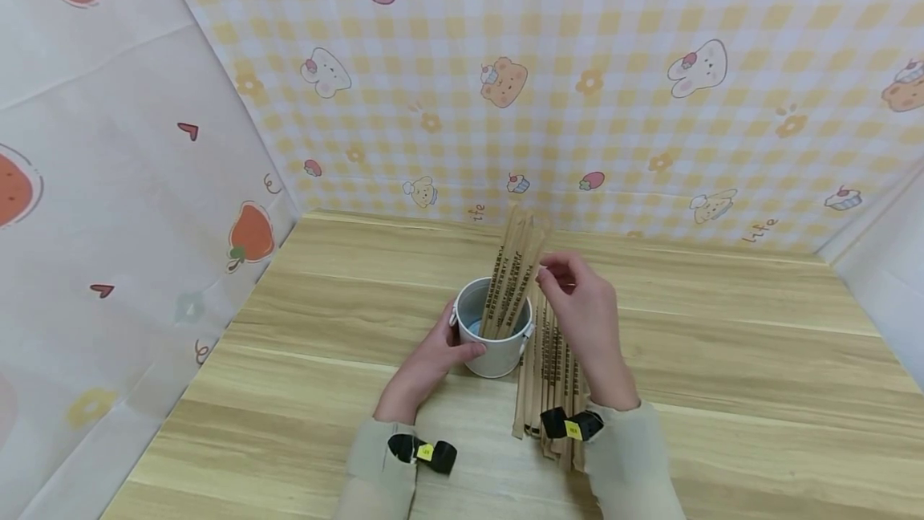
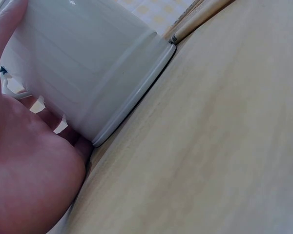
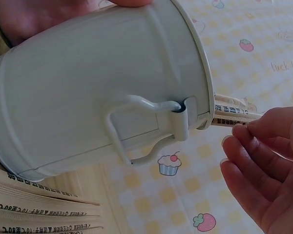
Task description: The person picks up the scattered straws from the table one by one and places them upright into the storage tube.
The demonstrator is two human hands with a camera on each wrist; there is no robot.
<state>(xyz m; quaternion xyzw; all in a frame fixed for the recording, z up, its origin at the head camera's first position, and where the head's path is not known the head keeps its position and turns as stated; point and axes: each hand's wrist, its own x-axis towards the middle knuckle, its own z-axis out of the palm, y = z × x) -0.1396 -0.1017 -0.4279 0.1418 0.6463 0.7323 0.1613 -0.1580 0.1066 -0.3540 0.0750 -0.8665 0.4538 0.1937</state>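
Observation:
A small white metal bucket (image 1: 493, 361) with side handles stands on the wooden table. My left hand (image 1: 431, 354) grips it from the left, thumb on the front and fingers round the side, as the left wrist view also shows. Several straws (image 1: 505, 275) in brown printed paper wrappers lean inside the bucket, their tops well above the rim. At its right side my right hand (image 1: 588, 307) pinches the rightmost wrapped straw between thumb and index finger. In the right wrist view, the other fingers of that hand (image 3: 268, 170) are loosely bent beside the bucket's rim.
More wrapped straws (image 1: 552, 383) lie in a pile on the table (image 1: 729, 359), right of the bucket and under my right forearm. A checked cloth (image 1: 577, 127) hangs behind the table's back edge. Another printed cloth (image 1: 130, 207) hangs at the left.

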